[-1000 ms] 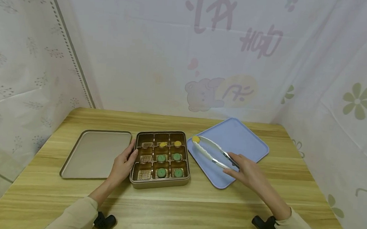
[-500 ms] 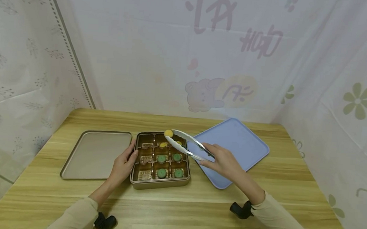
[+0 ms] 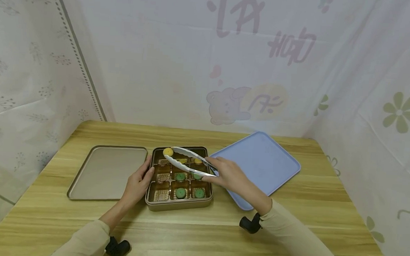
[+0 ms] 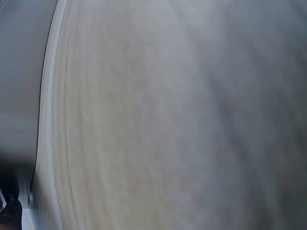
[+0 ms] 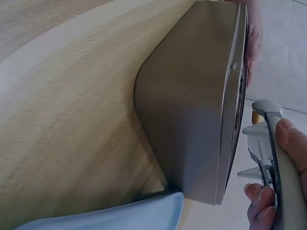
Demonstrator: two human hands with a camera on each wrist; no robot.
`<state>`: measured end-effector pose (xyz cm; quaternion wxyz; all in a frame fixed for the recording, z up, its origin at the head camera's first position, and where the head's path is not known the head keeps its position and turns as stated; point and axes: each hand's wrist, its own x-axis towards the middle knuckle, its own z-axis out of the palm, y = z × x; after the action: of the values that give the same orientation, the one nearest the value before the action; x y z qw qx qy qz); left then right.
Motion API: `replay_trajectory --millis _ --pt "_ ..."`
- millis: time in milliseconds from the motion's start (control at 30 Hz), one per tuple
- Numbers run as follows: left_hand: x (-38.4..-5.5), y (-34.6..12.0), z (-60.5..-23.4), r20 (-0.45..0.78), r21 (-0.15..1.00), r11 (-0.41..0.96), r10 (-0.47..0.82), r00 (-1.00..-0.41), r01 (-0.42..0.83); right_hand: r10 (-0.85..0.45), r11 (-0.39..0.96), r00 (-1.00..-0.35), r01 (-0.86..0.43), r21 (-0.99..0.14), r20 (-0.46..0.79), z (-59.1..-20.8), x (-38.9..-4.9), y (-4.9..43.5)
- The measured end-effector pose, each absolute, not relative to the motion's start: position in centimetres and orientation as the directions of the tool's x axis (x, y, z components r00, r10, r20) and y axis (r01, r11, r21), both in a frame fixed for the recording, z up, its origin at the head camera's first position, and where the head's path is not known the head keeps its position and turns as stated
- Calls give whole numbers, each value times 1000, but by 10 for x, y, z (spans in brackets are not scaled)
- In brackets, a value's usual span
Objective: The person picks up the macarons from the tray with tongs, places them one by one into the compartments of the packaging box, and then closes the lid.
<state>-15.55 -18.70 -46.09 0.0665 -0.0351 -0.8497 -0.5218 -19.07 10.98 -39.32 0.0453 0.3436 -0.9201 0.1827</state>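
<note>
My right hand (image 3: 228,175) holds tongs (image 3: 179,165) with white tips and metal arms. A round yellow cookie (image 3: 168,152) sits between the tips, over the back-left compartment of a gold tin (image 3: 180,207). In the right wrist view, fingers and thumb wrap the tongs' handles (image 5: 284,167). My left hand (image 3: 137,183) rests along the tin's left side, its thumb at the rim. Green cookies (image 3: 180,193) lie in the middle and right compartments of the two nearer rows. Behind the tongs, a yellow cookie (image 3: 198,161) shows in the back-right compartment; the back-middle one is partly hidden.
A flat gold lid (image 3: 106,173) lies left of the tin on the wooden table (image 3: 185,235). To the right, a blue tray (image 3: 259,158) lies turned at an angle, one corner near the tin. A patterned cloth (image 3: 159,63) hangs behind the table.
My right hand has carried the tongs and the yellow cookie leftward, from over the blue tray to over the tin's back-left compartment. My left hand has stayed at the tin's side.
</note>
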Motion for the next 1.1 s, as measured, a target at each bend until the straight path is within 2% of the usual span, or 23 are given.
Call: replay_trajectory --millis 700,1100 --pt "-158 -188 -463 153 879 458 -16 -988 129 -645 705 -761 -629 -328 73 -387 -201 86" --pt "-156 -187 -462 165 881 452 -14 -986 141 -599 714 -790 -601 -360 130 -397 -192 104"
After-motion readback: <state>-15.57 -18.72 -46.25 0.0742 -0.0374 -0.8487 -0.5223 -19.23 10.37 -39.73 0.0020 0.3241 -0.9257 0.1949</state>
